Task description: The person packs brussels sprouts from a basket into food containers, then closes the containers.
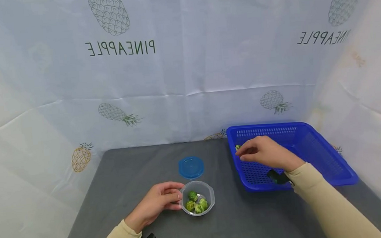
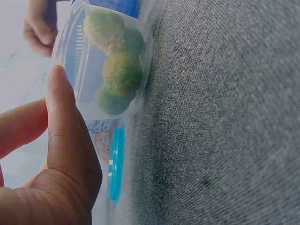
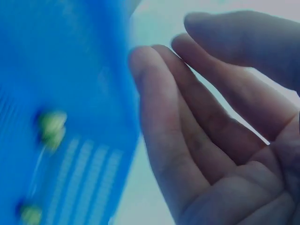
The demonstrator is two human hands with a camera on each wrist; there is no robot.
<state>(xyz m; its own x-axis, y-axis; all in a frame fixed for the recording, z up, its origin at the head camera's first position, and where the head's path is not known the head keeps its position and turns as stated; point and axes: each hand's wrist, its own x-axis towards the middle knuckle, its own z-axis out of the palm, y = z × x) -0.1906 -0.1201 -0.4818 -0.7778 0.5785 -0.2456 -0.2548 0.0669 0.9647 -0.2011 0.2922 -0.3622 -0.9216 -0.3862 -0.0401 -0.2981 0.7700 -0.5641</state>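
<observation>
A clear plastic container (image 1: 210, 191) stands on the grey table with several Brussels sprouts (image 1: 192, 196) inside. My left hand (image 1: 159, 200) is at its left side, fingers loosely bent, fingertips right at the rim. Close up in the left wrist view, a fingertip meets the wall of the container (image 2: 86, 101). Over the left part of a blue basket (image 1: 325, 150) hovers my right hand (image 1: 266, 152), its fingers bent and nothing between thumb and fingers. In the right wrist view, blurred Brussels sprouts (image 3: 52, 129) lie in the basket beyond the fingers.
A round blue lid (image 1: 191, 167) lies on the table (image 1: 131, 171) just behind the container. The basket occupies the back right, against a white curtain (image 1: 187, 67) printed with pineapples. More curtain hangs along both sides.
</observation>
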